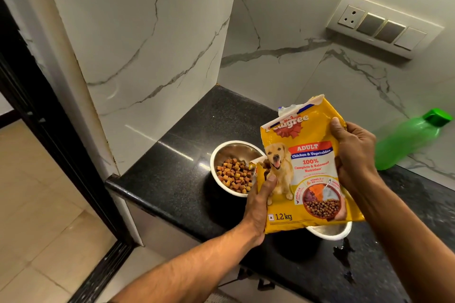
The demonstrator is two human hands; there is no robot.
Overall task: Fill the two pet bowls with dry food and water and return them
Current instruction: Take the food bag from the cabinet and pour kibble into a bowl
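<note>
A yellow dog-food bag [312, 174] is held in both hands above the black counter. My left hand [259, 202] grips its lower left edge and my right hand [354, 152] holds its right side. A cut corner of the bag sits over a steel bowl [234, 152] that holds a heap of brown kibble [234, 176]. A second steel bowl [330, 231] stands nearer me, mostly hidden behind the bag; only its front rim shows.
The black granite counter [187, 160] ends in a corner of marble-look walls. A green plastic bottle [408, 140] stands at the right against the wall. A small wet patch [343, 253] lies by the near bowl. A switch panel [379, 27] is on the wall. Tiled floor lies left.
</note>
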